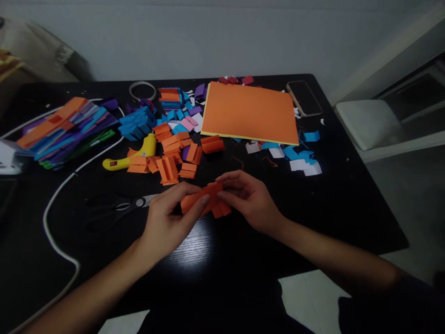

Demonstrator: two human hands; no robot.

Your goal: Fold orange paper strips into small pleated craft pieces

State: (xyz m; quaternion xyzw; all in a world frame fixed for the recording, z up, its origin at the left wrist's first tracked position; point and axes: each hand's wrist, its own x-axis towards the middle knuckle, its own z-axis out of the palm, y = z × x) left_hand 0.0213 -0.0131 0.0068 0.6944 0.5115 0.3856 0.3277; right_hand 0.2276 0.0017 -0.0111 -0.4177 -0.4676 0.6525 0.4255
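Observation:
An orange folded paper piece (210, 198) is held between my two hands above the black table (243, 250). My left hand (170, 218) pinches its left part, with the thumb on the near face. On the right side, my right hand (252, 202) grips the same piece between thumb and fingers. Several loose orange folded papers (168, 169) lie just beyond my left hand. Black-handled scissors (121, 205) rest to the left, their blade tips hidden behind my left hand.
A yellow glue gun (146, 150) lies at the left, near a white cable (48, 227). Orange sheets (250, 111) and a phone (305, 98) are at the back. Blue folded papers (137, 123), a colourful paper stack (69, 130) and blue and white scraps (306, 167) surround the work area.

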